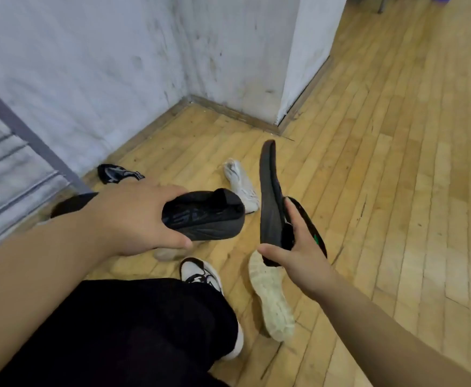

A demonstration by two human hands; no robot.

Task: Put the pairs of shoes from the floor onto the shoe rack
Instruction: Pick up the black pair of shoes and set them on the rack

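Observation:
My left hand point(136, 219) grips a black knit shoe point(206, 215) by its side, lifted above the floor. My right hand point(298, 258) holds a second black shoe point(270, 196) by the heel, toe pointing up and away, sole toward the left. Below them on the wooden floor lie a cream shoe point(273, 300) on its side near my right wrist and a white shoe point(241, 184) farther back. Part of a beige shoe point(167, 254) shows under my left hand. The shoe rack point(13, 160), grey with slatted shelves, stands at the far left.
A dark crumpled cloth point(114, 173) lies near the wall corner. My own black trouser leg point(133, 325) and white-and-black sneaker point(201, 273) fill the lower middle. White scuffed walls point(117, 65) bound the back; wooden floor point(396, 163) stretches to the right.

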